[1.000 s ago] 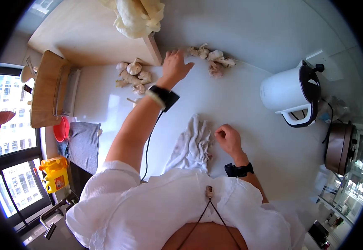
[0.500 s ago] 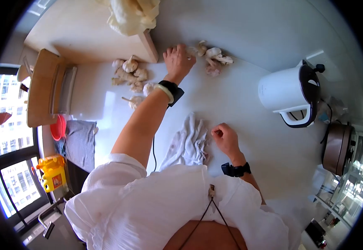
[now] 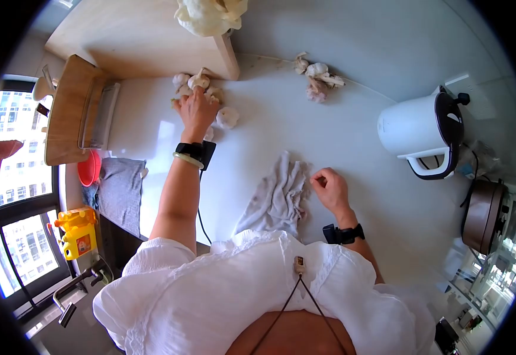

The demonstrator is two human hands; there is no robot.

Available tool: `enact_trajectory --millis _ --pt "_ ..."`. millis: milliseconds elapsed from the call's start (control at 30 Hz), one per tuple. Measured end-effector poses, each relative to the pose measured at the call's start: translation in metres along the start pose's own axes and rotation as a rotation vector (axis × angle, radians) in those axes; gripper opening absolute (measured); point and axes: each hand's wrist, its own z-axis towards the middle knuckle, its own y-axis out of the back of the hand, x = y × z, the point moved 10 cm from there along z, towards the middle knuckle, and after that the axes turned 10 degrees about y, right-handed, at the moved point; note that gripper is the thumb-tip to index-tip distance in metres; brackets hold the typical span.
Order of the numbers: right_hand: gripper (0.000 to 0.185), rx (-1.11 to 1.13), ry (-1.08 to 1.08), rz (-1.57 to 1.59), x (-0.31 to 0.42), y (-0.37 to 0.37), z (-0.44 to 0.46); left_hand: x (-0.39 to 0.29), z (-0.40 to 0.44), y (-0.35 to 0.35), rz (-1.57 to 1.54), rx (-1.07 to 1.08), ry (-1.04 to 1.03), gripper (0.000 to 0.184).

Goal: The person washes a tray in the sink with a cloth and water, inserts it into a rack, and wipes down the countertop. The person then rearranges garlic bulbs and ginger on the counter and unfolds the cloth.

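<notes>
My left hand (image 3: pixel 197 112) reaches over a pile of ginger (image 3: pixel 214 93) and garlic at the back left of the counter. Its fingers are spread and bent down onto the ginger, which they partly hide; a firm hold does not show. A garlic bulb (image 3: pixel 198 80) sits just beyond the fingertips, and another garlic bulb (image 3: pixel 227 118) lies right of the hand. My right hand (image 3: pixel 331 189) is curled in a loose fist beside a crumpled whitish cloth (image 3: pixel 275 192), with nothing visible in it.
More garlic (image 3: pixel 317 71) lies against the back wall. An electric kettle (image 3: pixel 412 133) stands at right, near a brown appliance (image 3: pixel 484 216). A wooden cabinet (image 3: pixel 145 41) overhangs the back left. Grey cloth (image 3: pixel 121 189), a red bowl (image 3: pixel 90 168) and a yellow jug (image 3: pixel 77 231) are at left.
My left hand has moved left from the bare counter near the back wall to the ginger and garlic pile. The view has shifted slightly. My right hand stays curled by the cloth.
</notes>
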Motion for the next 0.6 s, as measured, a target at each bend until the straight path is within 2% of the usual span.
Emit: enact_trajectory --millis 100,200,267,367,467,600 --pt "0.008 -0.019 0.000 0.026 -0.001 0.001 -0.001 -0.039 -0.011 0.028 -0.025 -0.207 -0.156 0.042" --pt "0.007 -0.045 0.008 0.033 0.003 0.004 0.001 -0.108 -0.019 0.028 -0.231 -0.143 -0.395 0.043" --pt "0.007 -0.043 0.004 0.051 0.004 0.005 0.002 -0.150 -0.012 0.004 -0.401 0.045 -0.411 0.044" --pt "0.006 -0.032 -0.009 0.088 0.002 0.008 0.002 -0.200 -0.004 -0.024 -0.634 0.069 -0.461 0.040" --pt "0.005 -0.052 0.005 0.090 0.001 0.006 -0.001 -0.238 -0.006 -0.040 -0.500 -0.017 -0.656 0.042" --pt "0.005 -0.081 0.015 0.084 0.002 0.008 -0.003 -0.243 0.000 -0.058 -0.346 -0.025 -0.613 0.043"
